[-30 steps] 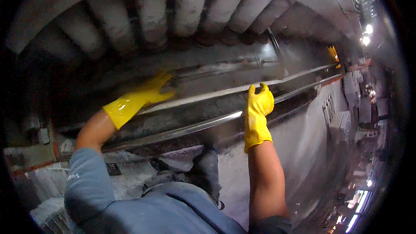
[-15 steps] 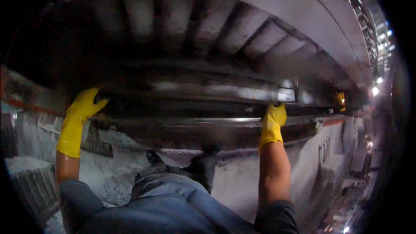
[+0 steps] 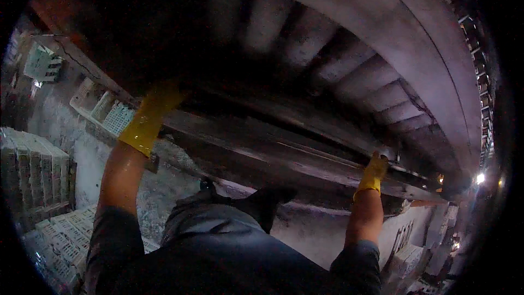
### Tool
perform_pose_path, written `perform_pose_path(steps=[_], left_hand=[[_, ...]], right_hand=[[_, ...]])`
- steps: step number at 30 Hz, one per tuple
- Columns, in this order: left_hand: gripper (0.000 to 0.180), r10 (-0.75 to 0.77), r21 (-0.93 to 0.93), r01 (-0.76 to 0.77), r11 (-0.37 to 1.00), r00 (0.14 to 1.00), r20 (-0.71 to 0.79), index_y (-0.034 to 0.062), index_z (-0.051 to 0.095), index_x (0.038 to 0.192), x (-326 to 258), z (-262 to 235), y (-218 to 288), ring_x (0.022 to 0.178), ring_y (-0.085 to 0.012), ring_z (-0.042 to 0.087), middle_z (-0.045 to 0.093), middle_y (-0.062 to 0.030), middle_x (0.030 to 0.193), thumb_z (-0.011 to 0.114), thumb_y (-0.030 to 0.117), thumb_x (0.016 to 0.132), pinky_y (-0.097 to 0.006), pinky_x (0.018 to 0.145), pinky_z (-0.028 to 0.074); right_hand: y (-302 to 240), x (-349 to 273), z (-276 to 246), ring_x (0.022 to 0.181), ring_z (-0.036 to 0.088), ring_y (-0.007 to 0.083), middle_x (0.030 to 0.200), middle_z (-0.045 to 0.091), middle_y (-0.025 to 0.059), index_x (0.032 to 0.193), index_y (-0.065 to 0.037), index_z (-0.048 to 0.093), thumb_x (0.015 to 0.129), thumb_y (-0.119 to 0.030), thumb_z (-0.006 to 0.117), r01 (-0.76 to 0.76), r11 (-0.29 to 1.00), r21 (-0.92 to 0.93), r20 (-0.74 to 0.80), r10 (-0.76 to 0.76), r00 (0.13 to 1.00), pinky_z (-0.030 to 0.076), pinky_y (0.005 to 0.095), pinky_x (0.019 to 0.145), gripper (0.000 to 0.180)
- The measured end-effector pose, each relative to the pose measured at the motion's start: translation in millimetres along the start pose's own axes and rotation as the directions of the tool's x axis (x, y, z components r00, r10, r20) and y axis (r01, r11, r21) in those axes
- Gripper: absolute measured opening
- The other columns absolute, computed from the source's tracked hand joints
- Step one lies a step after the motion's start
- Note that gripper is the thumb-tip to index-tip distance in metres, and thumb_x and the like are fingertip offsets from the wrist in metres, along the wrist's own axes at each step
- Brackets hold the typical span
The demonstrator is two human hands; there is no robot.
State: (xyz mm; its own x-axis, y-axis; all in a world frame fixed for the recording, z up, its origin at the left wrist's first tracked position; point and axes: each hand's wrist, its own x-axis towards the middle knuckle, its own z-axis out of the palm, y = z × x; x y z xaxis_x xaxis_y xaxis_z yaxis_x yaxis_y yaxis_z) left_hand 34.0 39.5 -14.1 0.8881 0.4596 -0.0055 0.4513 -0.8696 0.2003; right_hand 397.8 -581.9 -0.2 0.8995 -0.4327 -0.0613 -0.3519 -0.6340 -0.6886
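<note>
Shirt [image 3: 218, 273]: dark, on the near side of the front ledge [image 3: 256, 153].
Left hand [image 3: 161, 98]: yellow-gloved, by the left end of the ledge, fingers lost in shadow; grip wide or narrow, cannot tell.
Right hand [image 3: 375, 167]: yellow-gloved, near the right end of the ledge, fingers bent at the dark bar [image 3: 314, 121]; grip loose or closed on it, cannot tell.
Dark bar: just beyond the ledge, slanting alongside it between both hands.
Crate stack [image 3: 38, 169]: pale, left of the ledge and well apart.
Pale ribs [image 3: 308, 35]: in a row beyond the ledge, partly shadowed.
Lamp [image 3: 480, 178]: bright, past the ledge's right end.
</note>
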Motion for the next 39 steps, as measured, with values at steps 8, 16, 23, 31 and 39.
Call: perform_pose_path(steps=[8,16,23,31,39], left_hand=[[0.053,-0.139,-0.158,0.148,0.976,0.988,0.063,0.0111,0.063,0.135,6,-26,35,0.122,-0.0432,0.063,0.065,-0.0216,0.134,0.072,0.04,0.091,-0.052,0.107,0.05],[0.053,-0.179,-0.167,0.163,0.972,0.98,-0.083,0.0109,0.065,0.134,5,-3,19,0.128,-0.0406,0.06,0.063,-0.0211,0.138,0.07,0.044,0.092,-0.05,0.108,0.048],[0.055,-0.413,-0.043,0.422,0.906,0.901,0.134,0.0083,0.066,0.132,11,-23,35,0.127,-0.0392,0.061,0.065,-0.0196,0.137,0.067,0.047,0.093,-0.05,0.104,0.05],[0.052,-0.362,-0.079,0.363,0.929,0.932,0.018,0.0088,0.067,0.124,10,-22,40,0.117,-0.0383,0.065,0.07,-0.017,0.123,0.067,0.05,0.093,-0.051,0.099,0.051],[0.044,-0.376,-0.056,0.376,0.925,0.926,0.021,0.0094,0.07,0.112,14,-10,33,0.114,-0.0372,0.066,0.072,-0.015,0.117,0.072,0.046,0.088,-0.051,0.095,0.052]], right_hand=[[45,43,6,0.121,0.065,0.0373,0.141,0.06,0.0212,0.146,-0.003,0.051,0.104,-0.036,0.052,0.149,0.979,-0.141,-0.017,-0.153,0.988,0.053,0.0473,0.101,0.053],[-10,-12,-20,0.125,0.061,0.0448,0.138,0.063,0.0254,0.139,0.0,0.059,0.097,-0.042,0.061,0.146,0.865,-0.48,0.074,-0.126,0.989,0.052,0.0515,0.099,0.059],[34,25,-7,0.113,0.068,0.0405,0.127,0.07,0.0227,0.135,-0.003,0.061,0.091,-0.048,0.067,0.085,0.935,-0.344,-0.026,-0.1,0.995,0.053,0.0492,0.093,0.063],[44,38,-12,0.104,0.07,0.0409,0.115,0.073,0.0232,0.122,0.0,0.066,0.095,-0.048,0.062,0.155,0.914,-0.376,-0.039,-0.182,0.982,0.052,0.0474,0.09,0.055],[14,-4,16,0.115,0.067,0.0444,0.123,0.071,0.025,0.126,-0.002,0.064,0.097,-0.055,0.059,0.251,0.823,-0.509,0.122,-0.22,0.968,0.052,0.0519,0.095,0.06]])
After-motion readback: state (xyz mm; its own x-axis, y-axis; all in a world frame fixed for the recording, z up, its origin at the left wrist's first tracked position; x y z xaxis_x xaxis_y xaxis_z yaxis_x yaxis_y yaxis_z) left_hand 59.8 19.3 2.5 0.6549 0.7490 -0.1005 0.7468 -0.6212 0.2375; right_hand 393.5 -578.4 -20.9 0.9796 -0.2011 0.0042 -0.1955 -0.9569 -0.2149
